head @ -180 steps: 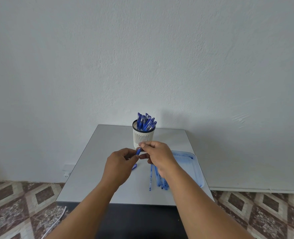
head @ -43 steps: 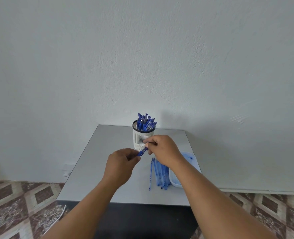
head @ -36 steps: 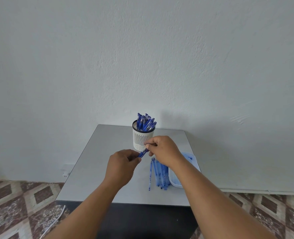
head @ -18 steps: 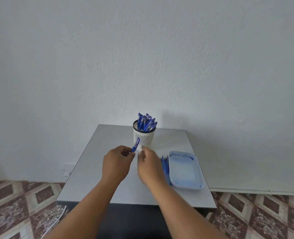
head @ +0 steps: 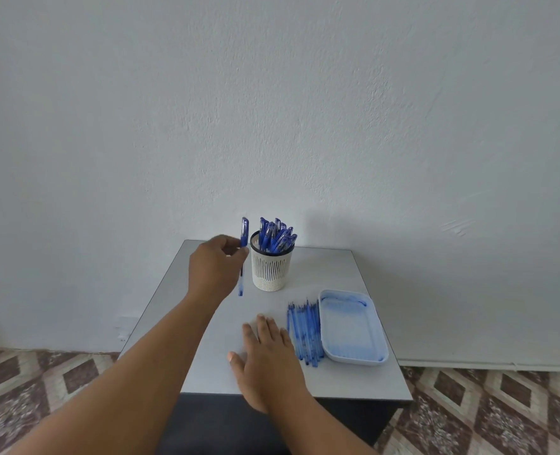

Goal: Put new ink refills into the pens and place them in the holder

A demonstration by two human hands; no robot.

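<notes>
My left hand point(head: 213, 268) pinches a blue pen point(head: 243, 236) and holds it upright just left of the white slotted holder point(head: 271, 269). Several blue pens point(head: 277, 238) stand in that holder. My right hand point(head: 267, 356) lies flat and open on the grey table point(head: 334, 274), fingers straight, holding nothing. Just right of its fingers, a row of several blue ink refills point(head: 304, 333) lies on the table.
A pale blue tray point(head: 352, 328) stained with ink sits right of the refills, near the table's right edge. A white wall stands close behind the table. Patterned floor tiles point(head: 502, 408) surround it.
My hands have parted. The left hand carried the pen up and back, beside the holder. The right hand let go, dropped to the table and opened flat beside the refills.
</notes>
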